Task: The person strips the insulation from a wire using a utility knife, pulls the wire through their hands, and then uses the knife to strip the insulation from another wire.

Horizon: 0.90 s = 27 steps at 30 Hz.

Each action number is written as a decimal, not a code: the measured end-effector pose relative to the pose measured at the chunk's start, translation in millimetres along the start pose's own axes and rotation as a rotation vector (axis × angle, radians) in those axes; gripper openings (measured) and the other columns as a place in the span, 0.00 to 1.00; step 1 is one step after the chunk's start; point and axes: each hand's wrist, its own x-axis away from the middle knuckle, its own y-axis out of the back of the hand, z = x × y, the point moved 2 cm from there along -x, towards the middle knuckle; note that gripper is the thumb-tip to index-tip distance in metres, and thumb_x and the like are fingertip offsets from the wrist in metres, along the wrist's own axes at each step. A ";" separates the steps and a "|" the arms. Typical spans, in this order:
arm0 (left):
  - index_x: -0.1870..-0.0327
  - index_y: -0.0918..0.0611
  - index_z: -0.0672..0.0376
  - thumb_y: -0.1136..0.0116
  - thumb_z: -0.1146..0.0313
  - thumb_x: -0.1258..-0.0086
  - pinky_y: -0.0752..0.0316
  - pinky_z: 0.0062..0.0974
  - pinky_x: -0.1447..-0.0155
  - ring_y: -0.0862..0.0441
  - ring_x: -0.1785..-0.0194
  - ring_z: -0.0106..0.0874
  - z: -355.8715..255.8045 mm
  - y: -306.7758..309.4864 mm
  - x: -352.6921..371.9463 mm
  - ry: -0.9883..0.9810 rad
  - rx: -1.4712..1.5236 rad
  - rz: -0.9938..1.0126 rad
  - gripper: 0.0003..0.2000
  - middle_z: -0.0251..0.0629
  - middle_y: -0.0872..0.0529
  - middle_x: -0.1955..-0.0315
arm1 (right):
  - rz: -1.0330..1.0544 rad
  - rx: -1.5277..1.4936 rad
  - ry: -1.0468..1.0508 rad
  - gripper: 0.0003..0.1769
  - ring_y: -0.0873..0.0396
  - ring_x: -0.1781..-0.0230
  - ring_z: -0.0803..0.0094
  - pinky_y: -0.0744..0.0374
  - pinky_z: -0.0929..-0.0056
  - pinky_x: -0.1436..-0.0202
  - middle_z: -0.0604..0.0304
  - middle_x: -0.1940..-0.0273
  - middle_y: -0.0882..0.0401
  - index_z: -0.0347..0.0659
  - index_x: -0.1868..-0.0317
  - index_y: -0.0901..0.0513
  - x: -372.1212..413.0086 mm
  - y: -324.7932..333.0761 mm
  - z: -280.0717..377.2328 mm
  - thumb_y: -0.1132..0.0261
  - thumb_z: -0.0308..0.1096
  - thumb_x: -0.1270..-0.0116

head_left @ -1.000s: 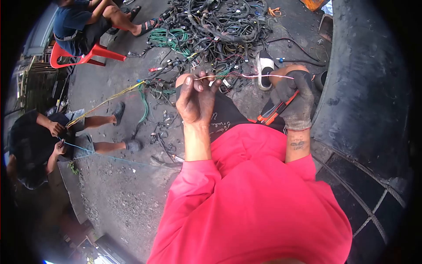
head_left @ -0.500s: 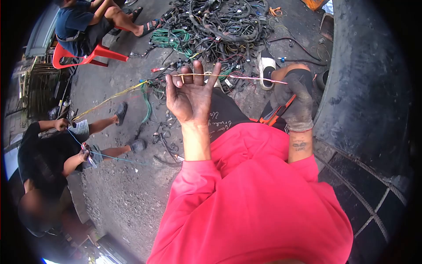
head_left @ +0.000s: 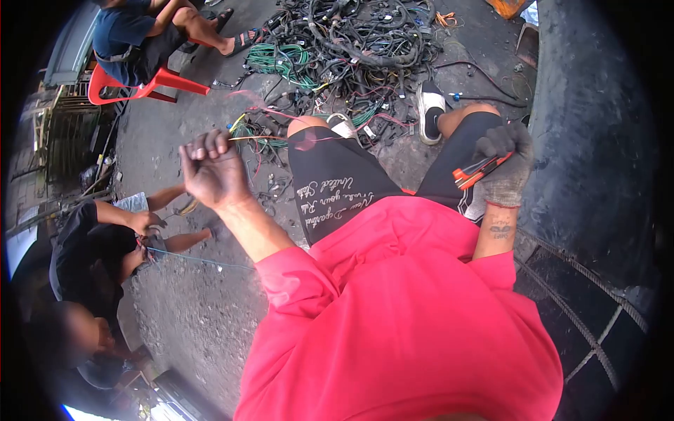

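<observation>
Bare and darkened with dirt, my left hand [head_left: 216,170] is raised at the left with its fingers curled round the end of a thin yellow wire [head_left: 258,138]. A blurred pink wire [head_left: 281,112] runs beside it above my knee. My right hand [head_left: 504,163], in a grey glove, is closed on an orange and black hand tool [head_left: 480,170] over my right thigh. Beyond my feet lies a large tangled heap of black wire harnesses [head_left: 351,38], with a coil of green wire [head_left: 284,59] at its left side.
A person in black [head_left: 91,245] sits at the left, handling a blue wire [head_left: 203,261]. Another person [head_left: 123,35] is on a red plastic chair [head_left: 151,85] at the upper left. A large dark panel [head_left: 590,140] and ropes [head_left: 576,274] are at my right.
My left hand has moved left and its fingers have curled. My right hand has shifted right with the tool. The wire is no longer stretched between my hands.
</observation>
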 end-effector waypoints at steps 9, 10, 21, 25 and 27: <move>0.72 0.29 0.57 0.55 0.63 0.22 0.41 0.28 0.60 0.39 0.70 0.26 20.4 -35.9 12.0 0.102 -0.166 0.075 0.14 0.33 0.30 0.77 | 0.020 0.871 -0.082 0.16 0.28 0.76 0.79 0.29 0.80 0.76 0.63 0.68 0.23 0.34 0.52 0.21 9.2 -27.9 -58.3 0.35 0.35 0.35; 0.72 0.29 0.58 0.56 0.62 0.22 0.41 0.28 0.60 0.39 0.70 0.26 34.6 -40.6 14.8 0.141 -0.144 0.075 0.15 0.33 0.30 0.76 | 0.078 0.966 -0.170 0.18 0.27 0.76 0.80 0.28 0.81 0.75 0.63 0.67 0.21 0.35 0.49 0.22 11.5 -39.4 -79.2 0.33 0.34 0.37; 0.67 0.28 0.59 0.62 0.51 0.20 0.38 0.30 0.54 0.36 0.66 0.28 74.8 -95.3 31.0 0.317 -0.224 0.215 0.21 0.35 0.29 0.71 | 0.341 1.618 0.014 0.18 0.23 0.72 0.78 0.23 0.71 0.65 0.60 0.73 0.21 0.40 0.51 0.18 9.8 -80.9 -159.9 0.31 0.37 0.41; 0.60 0.25 0.64 0.64 0.40 0.24 0.34 0.46 0.37 0.25 0.52 0.40 78.7 -99.2 29.6 0.341 -0.325 0.333 0.29 0.45 0.23 0.61 | 0.341 1.583 -0.133 0.10 0.24 0.74 0.77 0.25 0.73 0.67 0.60 0.75 0.22 0.40 0.59 0.16 7.3 -79.1 -160.0 0.34 0.36 0.38; 0.52 0.24 0.68 0.62 0.36 0.27 0.36 0.48 0.32 0.26 0.39 0.47 89.6 -95.3 27.4 0.297 -0.483 0.545 0.35 0.56 0.24 0.45 | 0.257 1.386 -0.377 0.08 0.26 0.76 0.81 0.29 0.79 0.71 0.65 0.76 0.22 0.39 0.61 0.16 7.5 -79.8 -163.1 0.35 0.34 0.36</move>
